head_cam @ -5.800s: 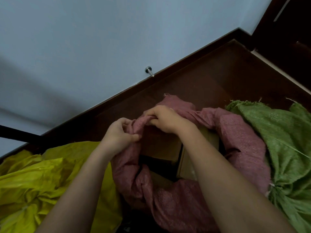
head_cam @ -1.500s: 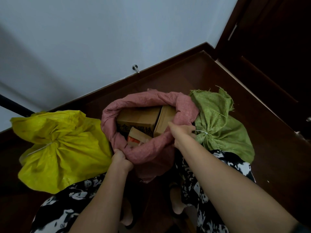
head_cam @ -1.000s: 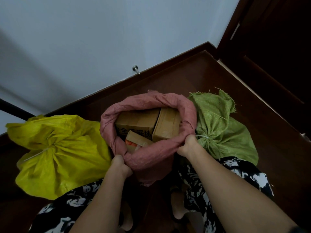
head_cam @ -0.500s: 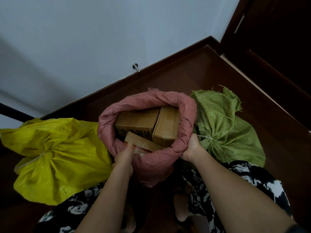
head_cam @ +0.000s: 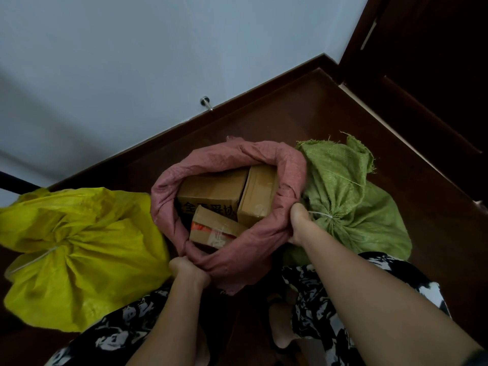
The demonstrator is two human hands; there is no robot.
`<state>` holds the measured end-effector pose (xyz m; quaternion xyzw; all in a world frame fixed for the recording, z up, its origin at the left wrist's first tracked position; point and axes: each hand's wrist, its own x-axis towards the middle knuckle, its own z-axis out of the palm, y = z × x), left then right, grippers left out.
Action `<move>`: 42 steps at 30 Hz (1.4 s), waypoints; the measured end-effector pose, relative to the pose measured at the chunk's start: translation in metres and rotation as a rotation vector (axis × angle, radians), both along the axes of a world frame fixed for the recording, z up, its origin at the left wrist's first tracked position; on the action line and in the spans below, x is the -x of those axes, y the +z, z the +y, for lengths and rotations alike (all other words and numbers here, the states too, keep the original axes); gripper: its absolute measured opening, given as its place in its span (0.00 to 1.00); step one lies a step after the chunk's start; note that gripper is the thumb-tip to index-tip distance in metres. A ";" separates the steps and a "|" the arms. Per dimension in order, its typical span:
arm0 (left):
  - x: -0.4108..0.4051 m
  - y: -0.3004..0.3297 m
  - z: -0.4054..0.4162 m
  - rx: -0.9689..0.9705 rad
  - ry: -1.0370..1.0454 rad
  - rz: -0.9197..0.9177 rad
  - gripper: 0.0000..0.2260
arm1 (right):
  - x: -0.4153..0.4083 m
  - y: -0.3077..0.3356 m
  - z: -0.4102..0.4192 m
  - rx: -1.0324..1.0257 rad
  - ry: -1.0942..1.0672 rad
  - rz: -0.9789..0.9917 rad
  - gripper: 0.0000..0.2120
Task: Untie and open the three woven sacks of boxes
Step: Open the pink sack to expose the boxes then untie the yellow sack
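The pink woven sack (head_cam: 237,154) stands open in the middle with its rim rolled down, showing three cardboard boxes (head_cam: 211,191) inside. My left hand (head_cam: 186,269) grips the rolled rim at its near left. At the rim's right side, my right hand (head_cam: 299,223) is closed on the fabric. A yellow sack (head_cam: 79,254) sits to the left, tied at the neck with a white string. On the right, a green sack (head_cam: 351,207) is tied shut with white string too.
The sacks stand on a dark wooden floor (head_cam: 303,114) near a pale wall with a dark skirting board. A metal door stop (head_cam: 206,103) sticks out of the wall. A dark wooden door (head_cam: 435,75) is at the far right. My patterned clothing is at the bottom.
My left hand came out of the sack mouth and dropped back to the near rim. The pink rim is pushed lower, so the boxes show more. My right hand stayed on the right rim.
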<state>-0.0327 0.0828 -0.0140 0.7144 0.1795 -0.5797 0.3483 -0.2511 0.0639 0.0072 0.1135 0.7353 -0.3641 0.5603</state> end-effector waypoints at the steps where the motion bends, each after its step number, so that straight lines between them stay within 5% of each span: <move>1: 0.001 0.002 0.000 -0.025 0.010 -0.021 0.24 | 0.001 -0.001 -0.003 -0.026 0.112 0.107 0.19; 6: 0.006 -0.002 -0.005 -0.103 0.110 -0.081 0.25 | 0.006 0.010 -0.024 -0.075 0.479 0.911 0.22; 10: 0.008 -0.009 -0.006 -0.134 0.082 -0.124 0.24 | -0.001 0.007 -0.035 -0.044 0.725 1.079 0.34; 14: 0.004 -0.011 -0.005 -0.112 -0.147 -0.204 0.24 | 0.014 -0.002 -0.042 0.028 0.742 0.950 0.18; 19: 0.001 -0.017 -0.004 -0.048 -0.242 -0.262 0.23 | 0.040 -0.007 -0.048 0.127 -0.028 0.245 0.18; 22: 0.000 -0.024 -0.008 -0.062 -0.301 -0.292 0.21 | 0.053 -0.012 -0.049 0.099 -0.125 0.006 0.18; 25: 0.018 -0.016 -0.010 -0.101 -0.550 -0.803 0.24 | 0.057 -0.027 -0.054 0.049 -0.060 -0.073 0.17; 28: 0.046 0.008 -0.007 0.433 -1.029 -1.373 0.23 | 0.058 -0.032 -0.056 0.050 -0.008 -0.094 0.15; 30: 0.060 0.011 -0.009 0.839 -1.287 -1.145 0.19 | 0.058 -0.029 -0.055 0.065 -0.002 -0.114 0.16; 32: 0.070 0.013 -0.013 0.921 -1.538 -0.661 0.26 | 0.059 -0.029 -0.054 0.079 -0.012 -0.140 0.16; 34: 0.074 0.008 -0.014 0.893 -1.711 -0.482 0.33 | 0.059 -0.029 -0.056 0.086 -0.023 -0.157 0.16; 38: 0.073 0.003 -0.011 1.049 -1.796 -0.728 0.33 | 0.060 -0.025 -0.059 0.084 -0.029 -0.192 0.19; 42: 0.081 0.001 0.001 1.354 -2.284 -1.216 0.32 | 0.059 -0.018 -0.066 0.009 0.062 -0.101 0.20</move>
